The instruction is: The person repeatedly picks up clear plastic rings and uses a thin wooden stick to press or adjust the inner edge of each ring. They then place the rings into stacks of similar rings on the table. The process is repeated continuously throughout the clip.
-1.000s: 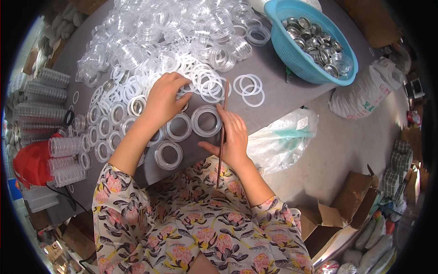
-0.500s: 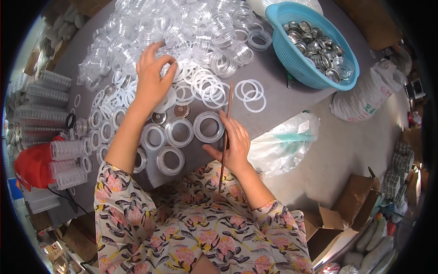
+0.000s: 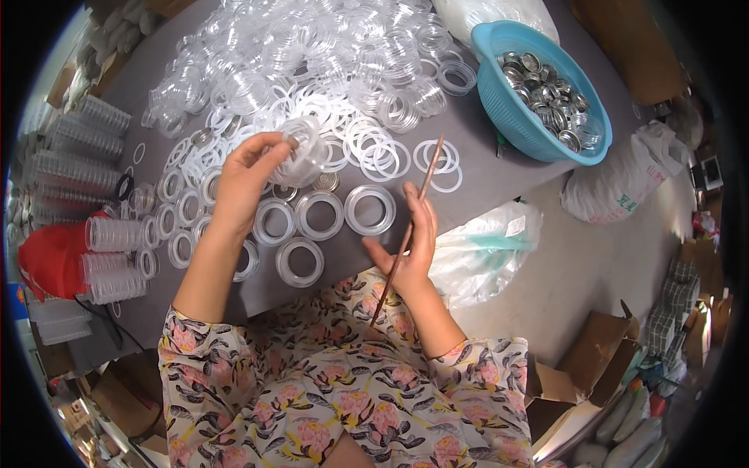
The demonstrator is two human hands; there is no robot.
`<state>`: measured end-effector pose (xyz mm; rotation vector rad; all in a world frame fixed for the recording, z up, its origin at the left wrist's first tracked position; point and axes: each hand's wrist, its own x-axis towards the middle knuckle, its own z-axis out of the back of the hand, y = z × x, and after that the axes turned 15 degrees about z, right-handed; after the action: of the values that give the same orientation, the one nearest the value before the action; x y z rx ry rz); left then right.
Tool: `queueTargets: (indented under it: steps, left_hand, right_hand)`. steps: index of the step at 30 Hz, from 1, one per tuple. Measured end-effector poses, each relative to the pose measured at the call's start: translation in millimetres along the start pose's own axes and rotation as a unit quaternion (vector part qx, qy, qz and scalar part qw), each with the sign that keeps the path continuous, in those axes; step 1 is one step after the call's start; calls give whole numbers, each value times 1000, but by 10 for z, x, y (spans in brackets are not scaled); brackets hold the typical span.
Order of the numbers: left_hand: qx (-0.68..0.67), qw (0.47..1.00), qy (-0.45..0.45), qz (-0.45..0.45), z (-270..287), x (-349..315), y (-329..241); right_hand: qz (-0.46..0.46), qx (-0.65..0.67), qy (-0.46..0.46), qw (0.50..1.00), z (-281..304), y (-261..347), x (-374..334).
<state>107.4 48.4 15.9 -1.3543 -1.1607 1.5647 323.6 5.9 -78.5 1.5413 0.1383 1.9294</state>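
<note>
We see the left hand [image 3: 243, 179] return from the clear pile [image 3: 328, 47], pinching clear rings [image 3: 304, 148] above white rings [image 3: 334, 117], so pieces are picked, while the right hand [image 3: 417, 261], thumb spread, holds a brown stick [image 3: 431, 165].

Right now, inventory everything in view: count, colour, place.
Table: one, grey, centre.
Loose rings: many, clear, heaped far side.
Flat rings: many, white, mid-table.
Near rings: several, clear, near edge.
Ring stacks: several, clear, left.
Unclear item: one, red, left.
Basket: one, blue, upper right.
Metal pieces: many, silvery, in basket.
Plastic bags: several, whitish, right.
Open box: one, brown, lower right.
Held rings: several, clear, in left hand.
Stick: one, brown, across right hand.
Floral garment: one, pale, lower centre.
Left hand: one, bare, centre-left.
Right hand: one, bare, centre.
</note>
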Motion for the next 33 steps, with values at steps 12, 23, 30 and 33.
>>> queueTargets:
  steps: [12, 23, 30, 33]
  left_hand:
    - [105, 978, -157, -87, 784, -1423, 625]
    - [161, 910, -379, -54, 1540, -1657, 1468]
    - [74, 922, -377, -41, 1657, -1819, 1385]
    - [10, 941, -338, 21, 1639, -1865, 1303]
  right_hand:
    - [15, 171, 209, 963, -204, 705, 54]
    - [58, 169, 210, 961, -467, 917, -56]
    - [0, 149, 200, 969, -396, 929, -139]
    - [-12, 140, 199, 970, -411, 908, -160]
